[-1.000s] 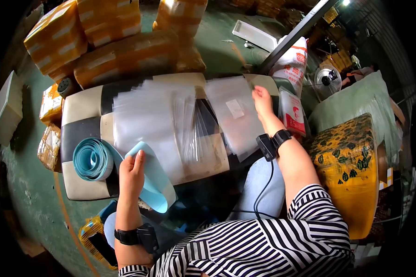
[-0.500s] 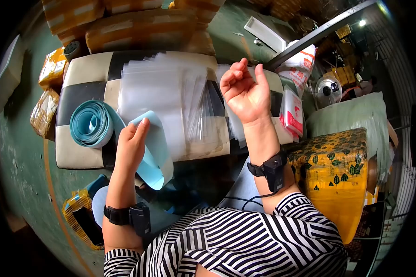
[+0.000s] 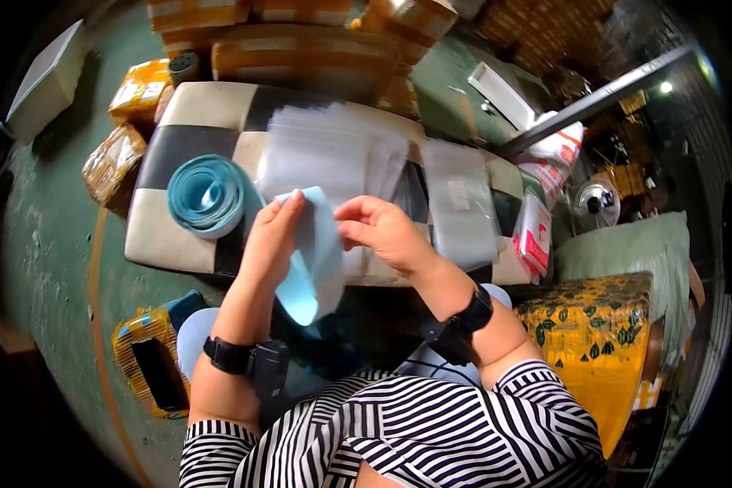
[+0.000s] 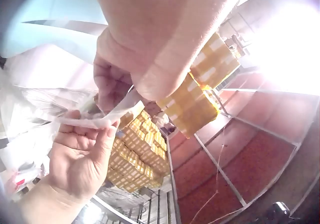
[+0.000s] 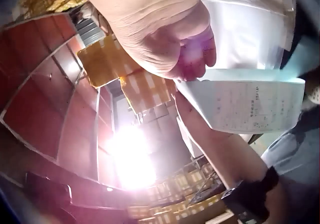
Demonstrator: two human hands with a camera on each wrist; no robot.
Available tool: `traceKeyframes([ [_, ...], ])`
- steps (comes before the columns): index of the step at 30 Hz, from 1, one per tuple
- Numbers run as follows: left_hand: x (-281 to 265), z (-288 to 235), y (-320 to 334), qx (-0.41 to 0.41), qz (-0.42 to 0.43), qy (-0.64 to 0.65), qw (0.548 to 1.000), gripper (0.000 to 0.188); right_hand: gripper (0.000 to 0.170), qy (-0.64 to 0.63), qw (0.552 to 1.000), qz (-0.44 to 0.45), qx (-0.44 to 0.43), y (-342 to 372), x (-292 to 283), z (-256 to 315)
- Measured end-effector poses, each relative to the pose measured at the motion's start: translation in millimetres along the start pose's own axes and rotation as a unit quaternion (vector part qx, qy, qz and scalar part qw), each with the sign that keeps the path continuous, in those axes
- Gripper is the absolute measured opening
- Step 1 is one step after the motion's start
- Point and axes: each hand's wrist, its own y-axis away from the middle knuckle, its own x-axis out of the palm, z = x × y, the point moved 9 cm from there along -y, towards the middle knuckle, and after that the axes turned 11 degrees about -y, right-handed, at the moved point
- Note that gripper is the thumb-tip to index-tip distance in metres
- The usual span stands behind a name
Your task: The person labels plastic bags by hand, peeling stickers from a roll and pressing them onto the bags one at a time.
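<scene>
My left hand (image 3: 272, 236) pinches the light blue strip (image 3: 321, 244) near its upper end, thumb on top. The strip hangs in a loop and runs back to a blue roll (image 3: 206, 196) standing on the checkered padded surface (image 3: 171, 218). At the strip's other edge is my right hand (image 3: 386, 233); in the left wrist view the thumb and fingertips of this right hand (image 4: 80, 161) pinch that edge. Printed labels show on the strip (image 5: 250, 104) in the right wrist view. Behind the hands lie clear plastic bags (image 3: 317, 150), with another stack (image 3: 461, 203) to the right.
Taped cartons (image 3: 301, 61) stand behind the padded surface. A red-and-white packet (image 3: 533, 236) lies at its right end, near a yellow wrapped box (image 3: 581, 325). A metal post (image 3: 602, 102) slants across the back right. A yellow bundle (image 3: 150, 358) lies on the floor at lower left.
My right hand has moved from the right bag stack, across to the left, and now pinches the strip. The left hand keeps its hold. The head view has shifted.
</scene>
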Motion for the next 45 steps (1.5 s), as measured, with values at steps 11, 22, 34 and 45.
traceKeyframes([
  [11,11.8,11.0,5.4,-0.052,0.055,-0.182,0.980,0.037,0.024,0.134,0.975,-0.049,-0.173,10.1,5.0,19.4],
  [22,4.9,7.4,6.9,-0.073,0.020,-0.170,0.982,0.035,0.018,0.253,0.940,-0.053,-0.221,14.4,13.6,30.4],
  [34,-48.0,-35.8,4.6,0.027,-0.137,-0.054,0.989,0.032,0.004,0.035,0.887,-0.038,-0.459,53.9,0.5,86.9],
  [45,-57.2,-45.0,10.2,0.062,-0.109,-0.130,0.984,0.031,0.008,0.162,0.965,-0.184,-0.090,-101.6,-99.8,-1.1],
])
